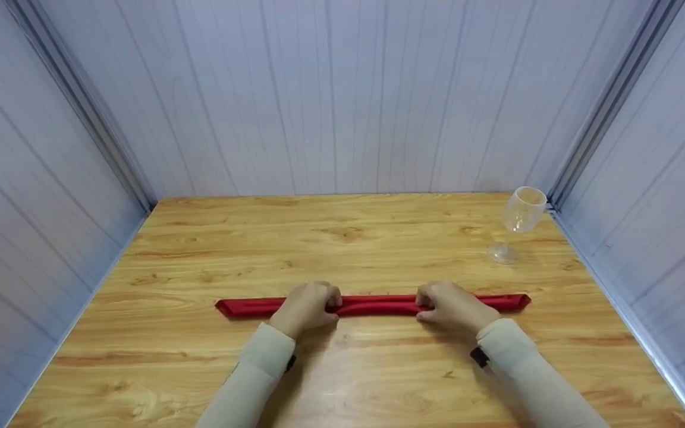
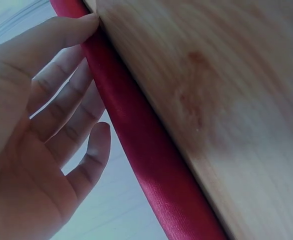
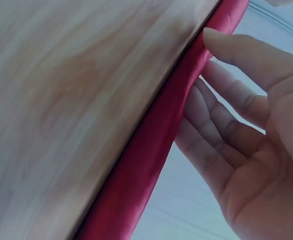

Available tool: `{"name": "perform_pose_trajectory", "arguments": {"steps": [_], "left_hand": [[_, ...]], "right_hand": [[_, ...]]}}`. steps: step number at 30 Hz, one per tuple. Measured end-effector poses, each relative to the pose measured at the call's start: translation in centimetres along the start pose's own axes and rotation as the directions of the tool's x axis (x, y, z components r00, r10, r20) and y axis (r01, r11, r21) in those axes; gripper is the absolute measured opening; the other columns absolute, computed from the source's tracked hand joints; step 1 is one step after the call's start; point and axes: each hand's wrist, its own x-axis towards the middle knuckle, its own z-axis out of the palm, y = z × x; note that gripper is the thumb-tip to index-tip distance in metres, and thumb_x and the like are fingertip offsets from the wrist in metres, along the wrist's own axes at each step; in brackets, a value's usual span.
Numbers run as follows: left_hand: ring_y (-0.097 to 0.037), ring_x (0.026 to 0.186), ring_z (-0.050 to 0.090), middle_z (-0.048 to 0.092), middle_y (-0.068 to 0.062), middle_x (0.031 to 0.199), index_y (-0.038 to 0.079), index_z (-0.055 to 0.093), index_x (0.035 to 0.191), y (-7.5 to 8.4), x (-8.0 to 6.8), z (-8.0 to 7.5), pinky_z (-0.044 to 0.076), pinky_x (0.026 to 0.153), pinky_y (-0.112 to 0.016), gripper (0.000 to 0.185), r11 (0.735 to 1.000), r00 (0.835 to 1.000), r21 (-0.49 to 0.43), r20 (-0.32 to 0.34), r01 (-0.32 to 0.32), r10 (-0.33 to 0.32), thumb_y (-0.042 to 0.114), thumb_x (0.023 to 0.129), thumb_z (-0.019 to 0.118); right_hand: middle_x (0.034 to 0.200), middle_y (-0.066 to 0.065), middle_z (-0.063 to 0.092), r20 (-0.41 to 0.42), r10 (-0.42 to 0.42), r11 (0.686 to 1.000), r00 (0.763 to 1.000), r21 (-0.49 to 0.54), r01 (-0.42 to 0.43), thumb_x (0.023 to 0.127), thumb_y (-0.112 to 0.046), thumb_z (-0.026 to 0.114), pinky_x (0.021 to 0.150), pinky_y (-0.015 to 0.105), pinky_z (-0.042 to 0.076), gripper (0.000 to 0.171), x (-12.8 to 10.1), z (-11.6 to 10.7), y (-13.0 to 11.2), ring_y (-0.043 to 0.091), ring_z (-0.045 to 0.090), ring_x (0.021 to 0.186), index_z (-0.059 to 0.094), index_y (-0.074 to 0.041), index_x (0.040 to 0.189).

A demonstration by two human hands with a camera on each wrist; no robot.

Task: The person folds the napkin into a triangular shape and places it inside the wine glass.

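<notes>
A red satiny cloth [image 1: 378,305], folded into a long narrow strip with slanted ends, lies sideways across the wooden table. Left of its middle, my left hand [image 1: 308,306] pinches the strip between thumb and fingers. My right hand [image 1: 454,306] does the same to the right of the middle. In the left wrist view, the thumb presses the near edge of the cloth [image 2: 136,130] while the fingers reach its far side. The right wrist view has the thumb on the rounded near edge of the cloth [image 3: 154,135], fingers behind it.
A clear stemmed wine glass [image 1: 523,210] stands at the back right of the table [image 1: 330,238]. Pale panelled walls [image 1: 330,95] rise behind the table and along both sides.
</notes>
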Motion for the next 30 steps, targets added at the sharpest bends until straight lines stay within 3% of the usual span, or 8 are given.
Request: {"name": "perform_pose_trajectory", "arguments": {"steps": [6,13,20,30], "left_hand": [[-0.018,0.083,0.064,0.066,-0.001,0.090,0.012,0.072,0.096,0.0,-0.2,0.1,0.054,0.075,-0.035,0.009,0.999,0.999,0.025,-0.011,-0.045,0.046,0.011,0.088,0.075],[-0.023,0.089,0.068,0.069,-0.004,0.095,0.010,0.072,0.099,-0.1,0.1,0.2,0.055,0.079,-0.037,0.010,0.986,0.995,0.142,-0.029,-0.090,0.095,0.007,0.091,0.066],[-0.023,0.091,0.068,0.070,-0.004,0.098,0.011,0.071,0.101,0.1,0.5,-0.1,0.055,0.079,-0.038,0.011,0.980,0.998,0.185,-0.002,-0.068,0.069,0.008,0.094,0.064],[-0.025,0.093,0.068,0.071,-0.005,0.099,0.011,0.070,0.103,-0.2,1.4,-0.2,0.054,0.083,-0.041,0.012,0.991,0.998,0.130,0.070,-0.013,0.004,0.010,0.095,0.062]], "right_hand": [[0.088,-0.006,0.063,0.020,0.016,1.000,1.000,0.010,-0.017,0.087,-0.021,0.080,0.073,0.034,0.052,0.015,-0.2,0.1,0.0,0.010,0.059,0.080,0.067,-0.017,0.094],[0.085,-0.007,0.063,0.006,-0.021,1.000,1.000,0.000,0.021,0.092,-0.019,0.075,0.068,0.033,0.051,0.008,-0.1,0.1,0.2,0.009,0.059,0.076,0.068,-0.017,0.092],[0.083,-0.005,0.065,-0.003,-0.067,0.998,0.998,-0.021,0.067,0.093,-0.016,0.073,0.067,0.033,0.052,0.005,0.0,0.1,0.4,0.009,0.060,0.075,0.069,-0.013,0.092],[0.083,-0.005,0.065,-0.037,-0.070,0.997,0.997,-0.022,0.069,0.094,-0.015,0.072,0.066,0.033,0.051,0.005,0.0,0.3,0.5,0.009,0.059,0.074,0.068,-0.014,0.090]]}}
